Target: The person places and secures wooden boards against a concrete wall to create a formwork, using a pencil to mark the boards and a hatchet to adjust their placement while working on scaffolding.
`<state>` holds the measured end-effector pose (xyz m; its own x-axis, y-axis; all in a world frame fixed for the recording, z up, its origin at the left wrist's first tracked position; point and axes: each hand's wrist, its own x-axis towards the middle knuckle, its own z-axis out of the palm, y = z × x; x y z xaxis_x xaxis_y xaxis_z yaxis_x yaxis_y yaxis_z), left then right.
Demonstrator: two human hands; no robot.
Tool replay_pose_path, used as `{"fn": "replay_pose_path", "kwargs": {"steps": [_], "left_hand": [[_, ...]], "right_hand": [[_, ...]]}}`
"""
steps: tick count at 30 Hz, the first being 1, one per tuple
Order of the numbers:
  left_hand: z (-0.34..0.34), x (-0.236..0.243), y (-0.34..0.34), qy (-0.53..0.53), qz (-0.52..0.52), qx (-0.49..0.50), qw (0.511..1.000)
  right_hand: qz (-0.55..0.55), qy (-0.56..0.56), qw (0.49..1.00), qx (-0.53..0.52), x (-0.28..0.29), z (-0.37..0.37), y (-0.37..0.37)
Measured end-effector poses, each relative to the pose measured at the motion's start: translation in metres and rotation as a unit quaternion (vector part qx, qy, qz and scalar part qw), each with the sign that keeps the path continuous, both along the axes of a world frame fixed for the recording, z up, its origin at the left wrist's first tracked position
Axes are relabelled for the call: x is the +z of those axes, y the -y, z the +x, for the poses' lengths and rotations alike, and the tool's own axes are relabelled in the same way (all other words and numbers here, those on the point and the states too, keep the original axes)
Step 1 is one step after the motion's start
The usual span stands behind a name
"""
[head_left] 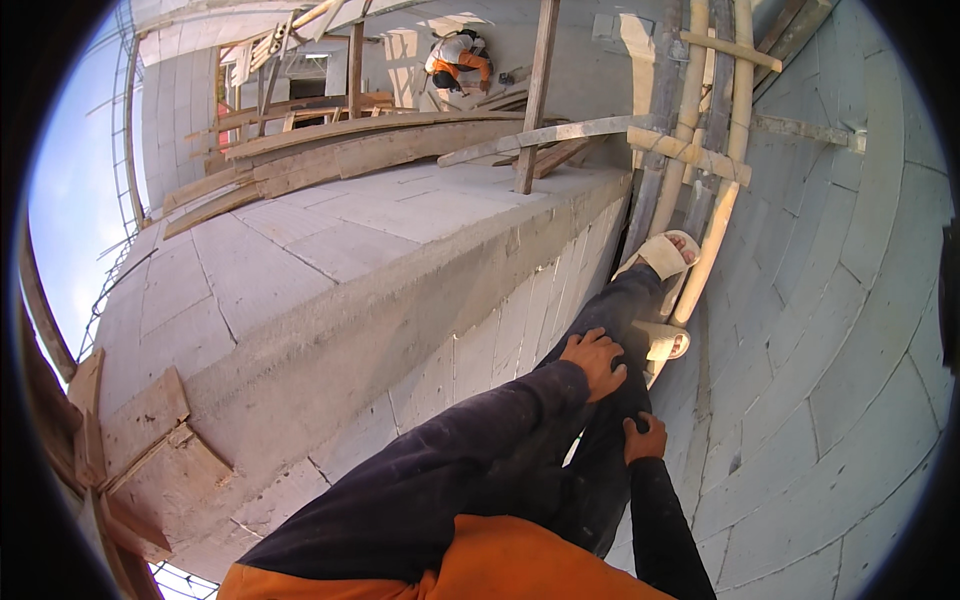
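My left hand (596,362) lies on my dark trouser leg (625,300), fingers apart and slightly bent. Lower and to the right, my right hand (645,437) curls round the trousers at my other leg, its thumb and forefinger showing. My feet, in pale sandals (652,247), stand one above the other on a rough ladder (718,212) of bamboo poles and short cross pieces, beside a pale block wall (820,330). Part of each hand's underside is hidden against the cloth.
A concrete-edged block ledge (330,240) runs along my left, bearing long planks (330,150) and an upright wooden post (532,90). Broken boards (150,440) lie at the lower left. Beyond, a co-worker (458,62) in orange and white crouches below. Scaffolding (130,150) stands against the sky.
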<state>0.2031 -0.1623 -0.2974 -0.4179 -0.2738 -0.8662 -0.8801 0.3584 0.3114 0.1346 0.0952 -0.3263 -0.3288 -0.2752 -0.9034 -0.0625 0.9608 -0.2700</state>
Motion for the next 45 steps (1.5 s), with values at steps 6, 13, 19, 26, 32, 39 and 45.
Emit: {"fn": "replay_pose_path", "kwargs": {"steps": [6, 13, 19, 26, 32, 39, 45], "left_hand": [[0.001, -0.001, -0.002, 0.003, 0.000, -0.007, 1.000], [0.005, -0.002, -0.002, -0.006, 0.000, -0.006, 1.000], [0.009, -0.002, -0.004, -0.015, -0.002, 0.006, 1.000], [0.013, -0.004, -0.003, -0.015, 0.002, 0.009, 1.000], [0.011, -0.003, -0.001, -0.010, 0.006, 0.003, 1.000], [0.010, -0.002, 0.000, -0.008, 0.013, 0.008, 1.000], [0.011, -0.003, 0.000, -0.009, 0.012, 0.009, 1.000]], "right_hand": [[0.005, 0.003, 1.000, -0.003, 0.001, 0.003, -0.001], [0.003, 0.000, 1.000, -0.013, 0.000, 0.008, -0.004], [0.002, -0.009, 1.000, -0.008, 0.002, 0.009, -0.003], [0.001, -0.018, 1.000, -0.004, 0.001, 0.011, -0.003], [0.003, -0.012, 1.000, -0.004, 0.000, 0.011, -0.002], [0.013, -0.009, 1.000, 0.002, 0.002, 0.009, 0.001], [0.012, -0.012, 1.000, 0.000, 0.002, 0.008, 0.002]]}}
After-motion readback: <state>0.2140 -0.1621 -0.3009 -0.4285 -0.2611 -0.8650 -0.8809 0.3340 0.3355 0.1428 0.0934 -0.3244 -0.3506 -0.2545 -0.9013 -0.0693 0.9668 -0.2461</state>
